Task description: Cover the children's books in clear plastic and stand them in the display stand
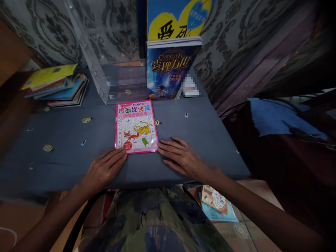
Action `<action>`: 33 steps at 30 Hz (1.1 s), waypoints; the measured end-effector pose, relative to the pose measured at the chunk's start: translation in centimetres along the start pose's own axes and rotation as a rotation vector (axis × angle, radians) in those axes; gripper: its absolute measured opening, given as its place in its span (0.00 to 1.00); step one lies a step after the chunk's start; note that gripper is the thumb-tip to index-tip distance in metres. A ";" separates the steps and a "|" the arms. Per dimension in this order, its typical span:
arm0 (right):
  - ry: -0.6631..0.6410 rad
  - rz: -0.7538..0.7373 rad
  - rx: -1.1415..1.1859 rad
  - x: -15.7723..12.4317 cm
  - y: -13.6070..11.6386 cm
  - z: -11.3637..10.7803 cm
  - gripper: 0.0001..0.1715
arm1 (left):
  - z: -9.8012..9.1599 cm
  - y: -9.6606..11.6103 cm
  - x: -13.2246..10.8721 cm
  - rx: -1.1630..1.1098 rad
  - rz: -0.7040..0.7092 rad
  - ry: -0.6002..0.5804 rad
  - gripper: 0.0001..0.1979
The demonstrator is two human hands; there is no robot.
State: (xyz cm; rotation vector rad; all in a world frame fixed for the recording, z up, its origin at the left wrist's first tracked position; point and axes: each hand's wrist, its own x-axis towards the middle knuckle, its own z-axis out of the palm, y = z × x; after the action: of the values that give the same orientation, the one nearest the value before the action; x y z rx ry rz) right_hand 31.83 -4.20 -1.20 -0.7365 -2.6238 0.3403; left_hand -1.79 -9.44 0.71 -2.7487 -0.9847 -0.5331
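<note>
A pink picture book [136, 127] is lying flat, cover up, on the blue-grey cloth [204, 140], between the two hands and just beyond them. Its near left corner is touched by the fingertips of the left hand [106, 168], which is laid low with fingers together and extended; whether the thumb is pressed beneath the edge cannot be told. Its right edge, near the lower corner, is met by the fingers of the right hand [185, 157], which are straight and slightly spread, closed around nothing. The step in hand is judged to be the steadying or squaring of the book. For any lift or turn of the cover, a fingertip would need to be worked under an edge while the opposite side is kept still. Ahead of the hands, a clear rack [91, 59] and an upright dark blue book [168, 70] are placed; beyond the left hand, a book pile [68, 89] is stacked.
</note>
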 end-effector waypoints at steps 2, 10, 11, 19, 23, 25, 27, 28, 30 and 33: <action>0.003 -0.010 -0.016 0.0 0.0 0.0 0.23 | -0.3 -0.1 -0.8 -0.004 -0.041 0.018 0.17; 0.020 -0.010 -0.019 0.2 0.0 0.0 0.20 | -0.1 -0.4 -0.7 -0.112 -0.269 0.096 0.09; 0.027 -0.010 -0.009 0.4 0.1 -0.1 0.19 | 0.1 -0.6 -0.4 -0.109 -0.330 0.099 0.08; 0.095 0.005 0.015 2.9 0.9 0.2 0.12 | 1.8 -2.5 2.0 -0.349 -0.715 0.082 0.19; 0.109 0.002 0.048 3.6 1.2 0.4 0.09 | 1.2 -4.0 2.9 -0.784 -0.982 0.161 0.22; 0.098 0.016 0.090 3.8 1.3 0.3 0.08 | 1.0 -4.8 3.6 -1.032 -1.147 0.243 0.26; 0.094 0.025 0.124 3.8 1.3 0.2 0.09 | 0.9 -5.6 4.4 -1.229 -1.305 0.254 0.29; 0.092 0.029 0.135 3.9 1.2 0.2 0.09 | 1.0 -5.9 4.8 -1.304 -1.359 0.221 0.30; 0.089 0.025 0.152 3.8 1.2 0.1 0.10 | 1.2 -6.2 5.6 -1.409 -1.382 0.114 0.30; 0.072 0.048 0.185 3.6 1.2 0.1 0.09 | 1.5 -6.2 6.4 -1.479 -1.291 0.013 0.31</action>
State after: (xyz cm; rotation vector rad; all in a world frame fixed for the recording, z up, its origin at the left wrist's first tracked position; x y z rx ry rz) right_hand 29.51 -1.30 -0.61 -0.7351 -2.4697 0.5515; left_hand -0.74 -0.57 2.04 -2.2203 -3.3151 -2.0671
